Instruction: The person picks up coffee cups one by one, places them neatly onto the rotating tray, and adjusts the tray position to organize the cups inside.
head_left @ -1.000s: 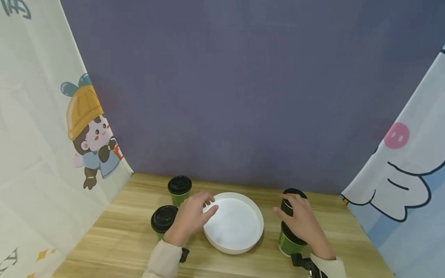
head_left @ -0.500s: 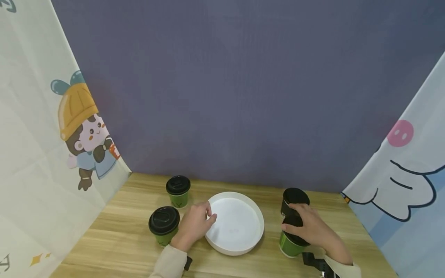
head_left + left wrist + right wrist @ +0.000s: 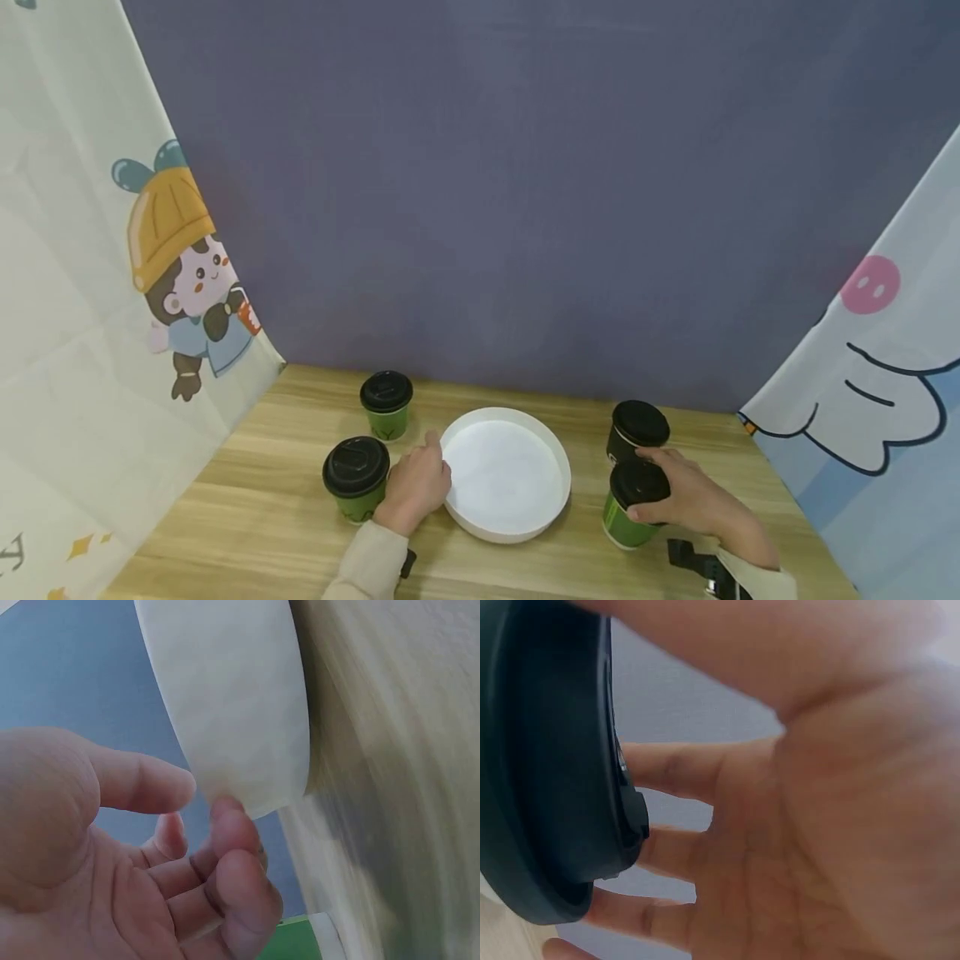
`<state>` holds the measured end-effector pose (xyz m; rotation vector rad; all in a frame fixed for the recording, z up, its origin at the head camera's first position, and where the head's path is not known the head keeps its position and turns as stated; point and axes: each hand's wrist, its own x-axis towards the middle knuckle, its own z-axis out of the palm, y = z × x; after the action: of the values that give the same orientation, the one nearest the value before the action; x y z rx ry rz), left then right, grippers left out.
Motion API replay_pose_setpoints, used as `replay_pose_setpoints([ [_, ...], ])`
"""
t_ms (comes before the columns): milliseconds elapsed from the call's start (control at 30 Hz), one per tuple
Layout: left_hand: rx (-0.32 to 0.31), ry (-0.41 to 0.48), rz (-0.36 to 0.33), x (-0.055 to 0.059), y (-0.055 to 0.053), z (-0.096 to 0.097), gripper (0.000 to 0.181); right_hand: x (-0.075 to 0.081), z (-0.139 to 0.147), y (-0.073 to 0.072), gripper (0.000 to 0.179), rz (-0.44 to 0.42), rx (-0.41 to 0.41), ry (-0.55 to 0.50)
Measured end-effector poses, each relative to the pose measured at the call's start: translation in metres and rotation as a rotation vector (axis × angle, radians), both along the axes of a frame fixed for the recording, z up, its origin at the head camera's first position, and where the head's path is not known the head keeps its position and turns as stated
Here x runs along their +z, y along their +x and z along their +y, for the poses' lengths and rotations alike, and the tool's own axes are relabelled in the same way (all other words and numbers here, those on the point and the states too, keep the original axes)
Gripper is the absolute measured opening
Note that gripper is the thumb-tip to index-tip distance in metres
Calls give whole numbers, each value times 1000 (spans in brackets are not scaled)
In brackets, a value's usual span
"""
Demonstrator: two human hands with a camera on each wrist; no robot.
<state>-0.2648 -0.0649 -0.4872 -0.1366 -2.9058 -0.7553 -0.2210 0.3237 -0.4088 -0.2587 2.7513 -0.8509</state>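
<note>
My right hand [image 3: 686, 496] grips the near right coffee cup [image 3: 621, 527], a green paper cup, from above. The thumb lies on the near side of its black lid [image 3: 547, 757] and the fingers reach round the far side. My left hand [image 3: 420, 483] is at the left rim of a round white tray [image 3: 516, 536], between it and the near left cup. In the left wrist view the fingers are loosely bent, with the fingertips right at the tray's white wall [image 3: 232, 690] and nothing held between thumb and fingers.
Two lidded green cups stand left of the tray, one near [image 3: 356, 479] and one farther back [image 3: 387, 406]. A dark lidded cup [image 3: 637, 429] stands right behind the gripped one. A grey-blue backdrop [image 3: 480, 208] rises behind the wooden table [image 3: 247, 500], with printed sheets on both sides.
My right hand has come down from above the right cups and taken hold of the near one's lid. The left hand has lowered beside the tray's left rim, its fingers turning away from view.
</note>
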Motion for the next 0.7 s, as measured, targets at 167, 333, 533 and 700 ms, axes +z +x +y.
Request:
replay_pose_setpoints([
  [167,-19,-3,-51,4,-1,-1,40,0,0,-2,98,9,16,4],
  [333,-37,-3,-92,6,-1,-3,52,-2,-1,-4,99,8,37,-1],
  [533,-61,-8,-101,3,-2,-4,49,-4,-2,-4,98,8,34,10],
  [700,-61,0,-110,0,-2,-5,48,-5,-4,-4,97,11,23,20],
])
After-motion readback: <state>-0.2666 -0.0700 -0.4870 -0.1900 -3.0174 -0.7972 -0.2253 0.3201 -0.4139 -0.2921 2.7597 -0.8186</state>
